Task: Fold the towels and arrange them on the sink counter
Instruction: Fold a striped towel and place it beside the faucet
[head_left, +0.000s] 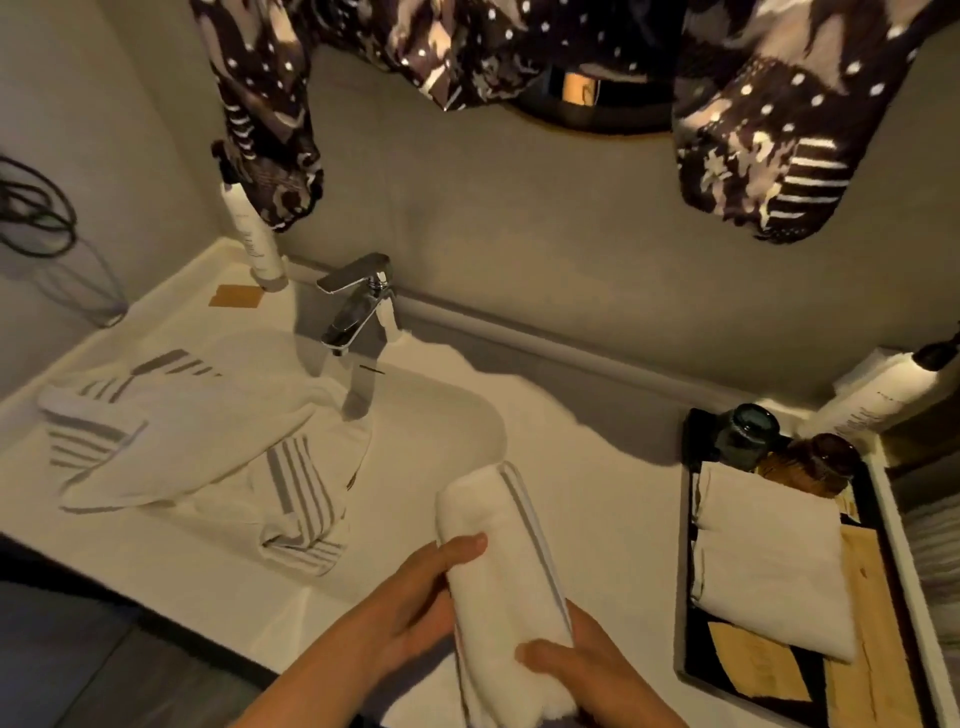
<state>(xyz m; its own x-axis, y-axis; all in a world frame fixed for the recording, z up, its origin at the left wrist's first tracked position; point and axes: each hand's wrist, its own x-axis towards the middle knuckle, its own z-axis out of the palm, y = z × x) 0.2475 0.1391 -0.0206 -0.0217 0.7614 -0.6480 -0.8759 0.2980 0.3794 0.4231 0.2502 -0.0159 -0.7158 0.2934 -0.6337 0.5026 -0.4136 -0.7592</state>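
Observation:
A white towel (498, 561) folded into a long narrow strip lies on the white sink counter (597, 467) just right of the basin. My left hand (415, 603) grips its left edge with the thumb on top. My right hand (576, 670) holds its near right side. A loose heap of white towels with grey stripes (197, 447) lies crumpled over the left part of the basin. Another folded white cloth (769, 561) rests on the black tray at the right.
A chrome faucet (358, 306) stands behind the basin (447, 415). A white bottle (254, 239) stands at the back left. The black tray (688, 519) at the right holds dark jars (753, 431) and paper packets. A patterned garment (763, 130) shows above.

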